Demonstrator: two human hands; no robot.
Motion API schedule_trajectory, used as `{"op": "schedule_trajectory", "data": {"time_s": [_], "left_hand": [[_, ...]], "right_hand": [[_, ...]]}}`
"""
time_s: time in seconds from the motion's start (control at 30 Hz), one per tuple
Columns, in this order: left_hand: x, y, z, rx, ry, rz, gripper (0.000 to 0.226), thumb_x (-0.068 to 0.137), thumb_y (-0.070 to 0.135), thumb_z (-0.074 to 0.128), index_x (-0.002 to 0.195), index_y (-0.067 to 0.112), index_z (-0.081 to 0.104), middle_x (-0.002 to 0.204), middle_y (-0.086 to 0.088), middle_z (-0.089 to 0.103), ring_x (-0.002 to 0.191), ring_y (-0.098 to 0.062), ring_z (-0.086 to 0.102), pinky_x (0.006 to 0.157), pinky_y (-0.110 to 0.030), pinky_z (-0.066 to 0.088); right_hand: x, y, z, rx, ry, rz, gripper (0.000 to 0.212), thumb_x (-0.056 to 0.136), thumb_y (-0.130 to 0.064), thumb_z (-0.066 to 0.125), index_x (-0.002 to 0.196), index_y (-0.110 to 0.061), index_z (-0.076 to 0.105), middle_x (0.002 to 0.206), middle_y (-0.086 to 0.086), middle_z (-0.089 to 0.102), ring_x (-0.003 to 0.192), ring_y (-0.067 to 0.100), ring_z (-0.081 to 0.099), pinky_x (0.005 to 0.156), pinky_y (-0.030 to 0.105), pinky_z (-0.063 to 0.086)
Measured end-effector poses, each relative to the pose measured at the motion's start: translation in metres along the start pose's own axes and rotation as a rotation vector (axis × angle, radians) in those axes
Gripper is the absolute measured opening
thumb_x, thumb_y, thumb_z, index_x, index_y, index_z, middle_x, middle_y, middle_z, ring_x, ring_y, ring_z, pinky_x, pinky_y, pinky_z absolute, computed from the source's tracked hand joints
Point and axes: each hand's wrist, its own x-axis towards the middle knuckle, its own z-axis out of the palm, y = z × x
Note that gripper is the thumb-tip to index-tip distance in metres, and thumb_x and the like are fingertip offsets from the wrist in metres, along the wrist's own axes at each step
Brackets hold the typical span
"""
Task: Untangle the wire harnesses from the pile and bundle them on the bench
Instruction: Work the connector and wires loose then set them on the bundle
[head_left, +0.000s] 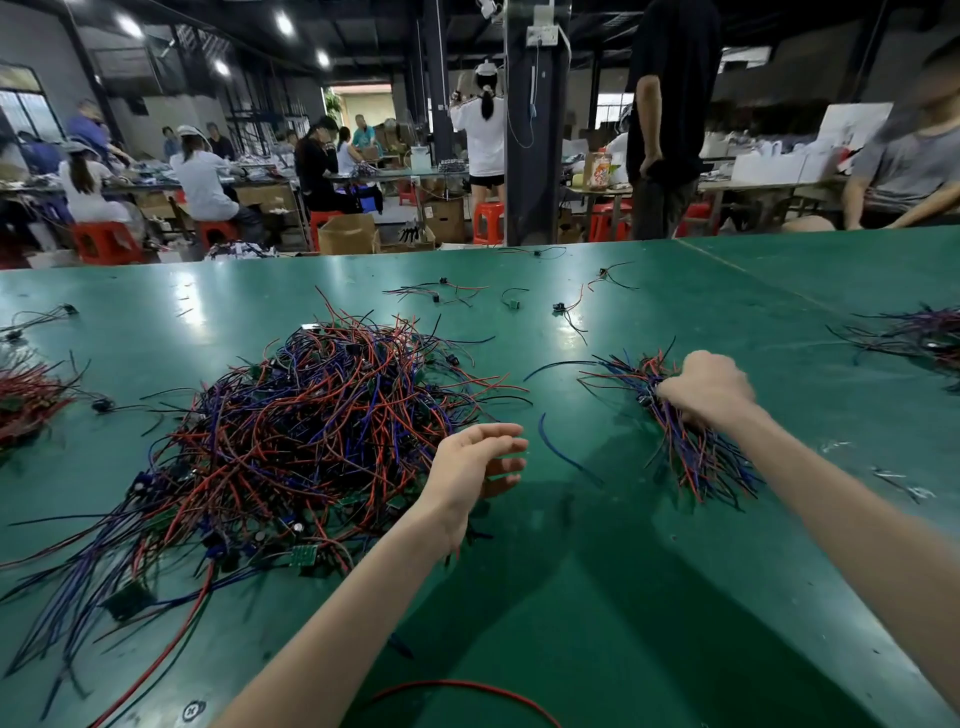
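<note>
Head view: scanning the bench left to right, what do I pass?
From the left: red wire heap → tangled pile → left hand → loose blue wire → bundle held in the right hand → purple wire heap.

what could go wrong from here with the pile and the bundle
1. The right hand grips the bundle at one spot; its splayed ends could slip loose if lifted.
2. The left hand is open beside the tangled pile; pulling one harness may drag others along.
3. The loose blue wire between pile and bundle could be left behind.
</note>
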Motion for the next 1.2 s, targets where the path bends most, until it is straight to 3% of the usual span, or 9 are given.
{"op": "schedule_trajectory", "data": {"time_s": [0.1, 0.23, 0.4, 0.5, 0.67, 0.73, 0.83, 0.97, 1.2], "left_hand": [[0.002, -0.003, 0.001, 0.055, 0.083, 0.030, 0.016, 0.091, -0.004, 0.052, 0.093, 0.004, 0.065, 0.079, -0.005, 0.067, 0.056, -0.009, 0.059, 0.055, -0.019, 0.051], [0.003, -0.005, 0.004, 0.028, 0.143, 0.046, 0.019, 0.087, -0.013, 0.050, 0.085, 0.001, 0.062, 0.070, -0.008, 0.061, 0.039, -0.006, 0.051, 0.044, -0.017, 0.045], [0.004, -0.014, 0.003, 0.057, 0.145, 0.091, 0.029, 0.086, -0.016, 0.044, 0.068, 0.003, 0.057, 0.050, -0.001, 0.057, 0.033, -0.006, 0.043, 0.037, -0.016, 0.037], [0.006, -0.019, 0.003, 0.150, 0.113, 0.086, 0.035, 0.085, -0.011, 0.041, 0.059, 0.007, 0.054, 0.042, 0.003, 0.053, 0.031, -0.007, 0.036, 0.037, -0.016, 0.027], [0.009, -0.018, 0.001, 0.114, 0.124, 0.073, 0.034, 0.087, -0.007, 0.043, 0.060, 0.009, 0.055, 0.047, 0.003, 0.052, 0.033, -0.007, 0.035, 0.038, -0.016, 0.026], [0.008, -0.017, 0.000, 0.086, 0.128, 0.063, 0.033, 0.088, -0.005, 0.043, 0.061, 0.009, 0.055, 0.048, 0.003, 0.053, 0.034, -0.007, 0.035, 0.038, -0.016, 0.027], [0.008, -0.014, 0.000, 0.059, 0.128, 0.046, 0.030, 0.087, -0.005, 0.044, 0.062, 0.008, 0.055, 0.050, 0.002, 0.052, 0.036, -0.008, 0.034, 0.039, -0.017, 0.027], [0.008, -0.010, -0.004, 0.014, 0.122, 0.017, 0.028, 0.091, -0.003, 0.039, 0.072, 0.010, 0.054, 0.051, 0.005, 0.050, 0.037, -0.007, 0.035, 0.038, -0.019, 0.031], [0.007, 0.002, -0.016, -0.090, 0.056, -0.104, 0.033, 0.098, 0.002, 0.026, 0.084, 0.011, 0.054, 0.072, -0.001, 0.047, 0.059, -0.012, 0.041, 0.046, -0.022, 0.036]], "right_hand": [[-0.035, -0.041, 0.010, -0.098, 0.129, -0.220, 0.026, 0.083, -0.017, 0.057, 0.106, -0.004, 0.055, 0.119, 0.018, 0.044, 0.098, 0.037, 0.059, 0.081, 0.036, 0.046], [-0.073, -0.104, 0.044, 0.043, -0.068, -0.505, 0.024, 0.082, -0.017, 0.054, 0.100, -0.006, 0.066, 0.110, 0.017, 0.063, 0.100, 0.033, 0.059, 0.080, 0.033, 0.047], [-0.078, -0.145, 0.074, 0.118, -0.278, -0.407, 0.016, 0.083, -0.013, 0.050, 0.068, -0.010, 0.044, 0.099, 0.017, 0.061, 0.088, 0.032, 0.058, 0.071, 0.031, 0.044], [-0.074, -0.149, 0.089, 0.104, -0.364, -0.416, 0.016, 0.080, -0.007, 0.051, 0.066, -0.010, 0.044, 0.091, 0.017, 0.059, 0.080, 0.029, 0.056, 0.067, 0.033, 0.046], [-0.066, -0.151, 0.094, 0.137, -0.351, -0.437, 0.013, 0.077, -0.002, 0.052, 0.085, -0.001, 0.063, 0.095, 0.018, 0.066, 0.090, 0.031, 0.060, 0.068, 0.032, 0.046], [-0.067, -0.153, 0.092, 0.087, -0.294, -0.444, 0.006, 0.079, -0.008, 0.053, 0.083, -0.005, 0.056, 0.099, 0.017, 0.057, 0.094, 0.032, 0.054, 0.074, 0.034, 0.045], [-0.073, -0.167, 0.094, 0.162, -0.174, -0.541, 0.028, 0.085, -0.011, 0.048, 0.111, -0.007, 0.055, 0.119, 0.017, 0.047, 0.112, 0.035, 0.047, 0.095, 0.042, 0.043], [-0.081, -0.200, 0.099, 0.348, -0.177, -0.733, 0.036, 0.093, -0.006, 0.038, 0.125, -0.012, 0.054, 0.127, 0.016, 0.048, 0.118, 0.033, 0.046, 0.101, 0.045, 0.038], [-0.084, -0.253, 0.109, 0.013, -0.337, -0.906, 0.065, 0.089, -0.005, 0.032, 0.149, -0.029, 0.024, 0.155, 0.009, 0.025, 0.138, 0.035, 0.022, 0.112, 0.053, 0.016]]}}
